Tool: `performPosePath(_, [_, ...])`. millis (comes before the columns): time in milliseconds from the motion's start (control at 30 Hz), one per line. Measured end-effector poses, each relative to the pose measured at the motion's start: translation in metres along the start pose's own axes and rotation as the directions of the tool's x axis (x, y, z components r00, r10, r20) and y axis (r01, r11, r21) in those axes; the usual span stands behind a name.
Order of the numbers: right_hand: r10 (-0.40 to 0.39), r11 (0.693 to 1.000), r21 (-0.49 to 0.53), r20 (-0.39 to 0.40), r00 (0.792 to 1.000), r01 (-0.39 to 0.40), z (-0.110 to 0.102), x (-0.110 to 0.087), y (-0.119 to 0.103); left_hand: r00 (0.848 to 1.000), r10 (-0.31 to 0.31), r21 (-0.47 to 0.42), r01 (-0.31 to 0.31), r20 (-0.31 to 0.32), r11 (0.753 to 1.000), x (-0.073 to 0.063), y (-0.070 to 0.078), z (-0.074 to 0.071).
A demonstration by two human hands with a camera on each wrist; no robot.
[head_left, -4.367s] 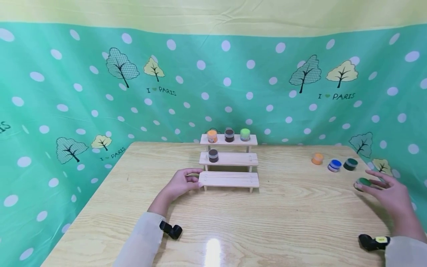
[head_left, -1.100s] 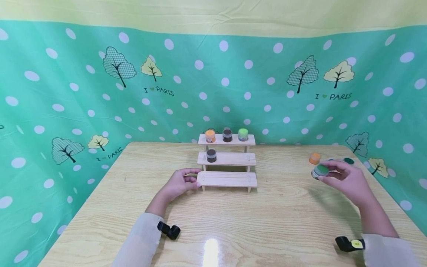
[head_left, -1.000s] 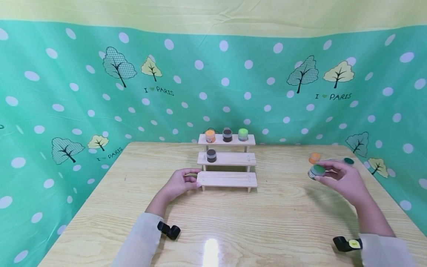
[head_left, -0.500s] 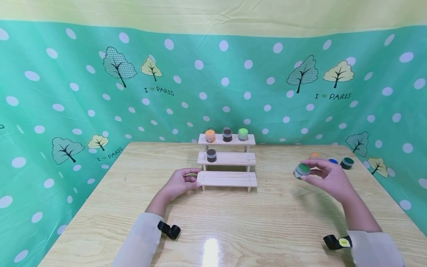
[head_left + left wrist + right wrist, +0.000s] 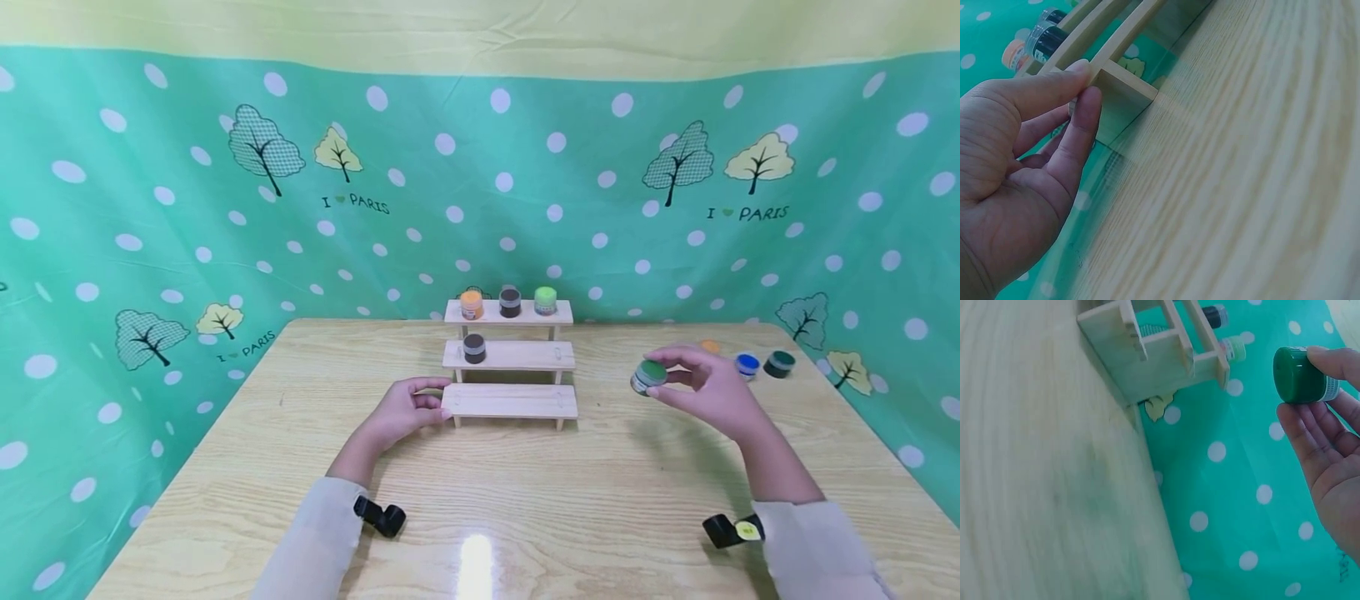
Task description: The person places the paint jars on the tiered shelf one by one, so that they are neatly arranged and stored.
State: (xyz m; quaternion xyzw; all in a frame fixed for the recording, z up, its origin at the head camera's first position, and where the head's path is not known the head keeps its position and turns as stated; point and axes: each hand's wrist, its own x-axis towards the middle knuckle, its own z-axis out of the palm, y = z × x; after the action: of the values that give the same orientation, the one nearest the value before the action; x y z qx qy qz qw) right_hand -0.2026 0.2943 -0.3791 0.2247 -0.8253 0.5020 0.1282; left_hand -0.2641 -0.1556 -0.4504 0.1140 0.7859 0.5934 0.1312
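Note:
My right hand (image 5: 708, 392) pinches a small paint jar with a green lid (image 5: 649, 377) above the table, right of a three-tier wooden stand (image 5: 510, 402). In the right wrist view, the thumb and fingers grip the green jar (image 5: 1297, 375) by its sides. My left hand (image 5: 408, 412) holds the left end of the stand's lowest shelf, its thumb and index finger pinching the corner (image 5: 1094, 69). On the top shelf sit an orange jar (image 5: 471, 305), a black jar (image 5: 510, 303) and a light green jar (image 5: 545, 301). Another black jar (image 5: 474, 349) occupies the middle shelf's left end.
Behind my right hand on the wooden table (image 5: 570, 500) stand a blue-lidded jar (image 5: 747, 367), a dark green jar (image 5: 779, 364) and a partly hidden orange jar (image 5: 709, 346). A dotted green curtain (image 5: 420, 183) hangs behind the table and along its sides.
My right hand has picked up the green-lidded jar from the table's right side and carried it left toward the stand. My left hand has kept its hold on the lowest shelf.

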Motion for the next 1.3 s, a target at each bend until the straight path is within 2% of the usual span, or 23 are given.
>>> performPosePath(100, [-0.017,1.0,0.024,0.014,1.0,0.016,0.006,0.009,-0.002,1.0,0.002,-0.001,-0.002,0.008,1.0,-0.003,0.005,0.001])
performPosePath(267, [-0.032,0.998,0.046,0.036,0.999,0.03,0.018,0.024,-0.005,1.0,-0.003,0.003,0.003,0.007,1.0,-0.003,0.005,0.001])
performPosePath(333, [-0.023,0.999,0.042,0.046,0.999,0.021,0.023,0.029,-0.007,1.0,-0.011,0.001,0.011,0.003,1.0,0.0,-0.001,0.001])
performPosePath(500, [-0.028,0.998,0.065,0.08,0.996,0.023,0.035,0.039,-0.012,1.0,-0.012,0.006,0.012,0.014,1.0,0.002,-0.001,0.0])
performPosePath(733, [-0.055,0.992,0.121,0.105,0.993,0.042,0.047,0.047,-0.013,1.0,-0.01,-0.003,0.01,0.013,1.0,0.002,0.001,0.001])
performPosePath(967, [-0.027,0.993,0.118,0.119,0.993,0.013,0.058,0.053,-0.015,1.0,0.003,-0.011,-0.003,0.003,1.0,0.001,-0.001,0.0])
performPosePath(1300, [-0.045,0.992,0.12,0.107,0.993,0.032,0.07,0.066,-0.02,1.0,-0.014,-0.006,0.014,-0.011,1.0,0.001,-0.001,0.0])
